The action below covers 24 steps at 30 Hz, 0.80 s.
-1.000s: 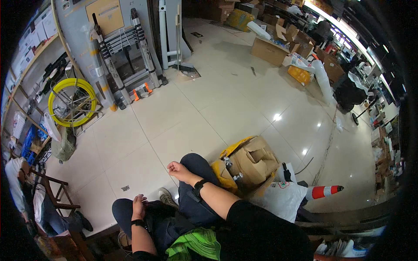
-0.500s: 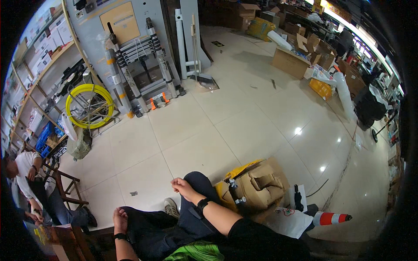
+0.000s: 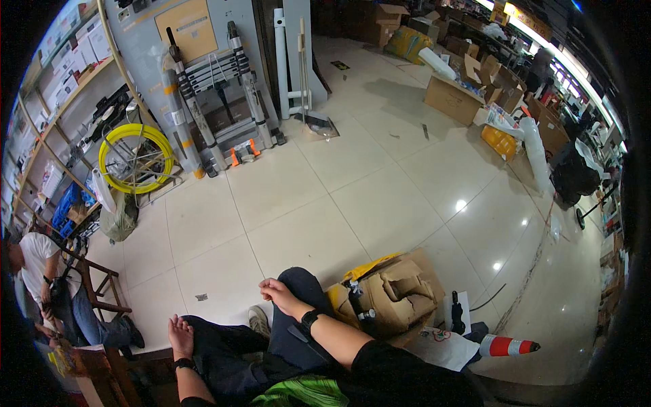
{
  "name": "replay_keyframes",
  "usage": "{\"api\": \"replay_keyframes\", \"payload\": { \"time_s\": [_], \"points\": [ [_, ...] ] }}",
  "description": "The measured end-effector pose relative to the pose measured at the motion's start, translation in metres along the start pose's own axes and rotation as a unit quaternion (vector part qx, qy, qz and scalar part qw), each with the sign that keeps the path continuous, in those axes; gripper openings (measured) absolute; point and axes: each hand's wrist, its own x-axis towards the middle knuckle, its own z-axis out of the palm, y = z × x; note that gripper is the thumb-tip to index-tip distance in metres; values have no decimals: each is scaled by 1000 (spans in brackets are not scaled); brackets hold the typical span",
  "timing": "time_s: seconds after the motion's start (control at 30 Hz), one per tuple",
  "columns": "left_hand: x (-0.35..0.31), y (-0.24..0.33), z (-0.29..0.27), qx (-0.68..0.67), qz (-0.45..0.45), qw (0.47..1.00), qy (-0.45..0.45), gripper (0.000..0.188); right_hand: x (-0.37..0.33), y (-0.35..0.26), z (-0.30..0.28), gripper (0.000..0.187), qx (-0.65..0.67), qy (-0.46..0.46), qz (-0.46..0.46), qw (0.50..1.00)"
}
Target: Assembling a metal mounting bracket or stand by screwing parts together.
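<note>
My left hand [image 3: 180, 337] rests palm up beside my left thigh, its fingers slightly bent and apart, with nothing in it. My right hand [image 3: 277, 296] lies over my right knee, fingers curled in, and no object shows in it. A dark band circles each wrist. Close to my right forearm stands an opened cardboard box [image 3: 403, 293] with crumpled cardboard inside and a yellow bag [image 3: 373, 266] along its far side. My legs wear dark trousers, and one light shoe [image 3: 258, 320] shows between them.
Right of the box are a white plastic bag [image 3: 441, 347] and a red-and-white traffic cone [image 3: 505, 346] on its side. A person [image 3: 47, 271] sits at the left near a wooden chair [image 3: 102, 285]. A yellow cable reel [image 3: 135, 158] and telescopic ladders [image 3: 217, 102] stand at the far wall.
My left hand has turned and its fingers have loosened from a curl. My right hand stays at the knee. The whole view has shifted slightly.
</note>
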Motion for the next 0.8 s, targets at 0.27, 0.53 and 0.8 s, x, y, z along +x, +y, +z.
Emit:
{"api": "replay_keyframes", "payload": {
  "time_s": [0.27,0.53,0.8],
  "points": [
    [4,-2,5,-21,-4,999,39,29,-1,0,4,14,-8,5,11,1000],
    [3,1,2,-34,-8,998,44,29,3,3,5,14,-18,6,21,1000],
    [9,1,-2,-48,-19,999,18,28,5,4,4,14,-7,4,13,1000]
  ]
}}
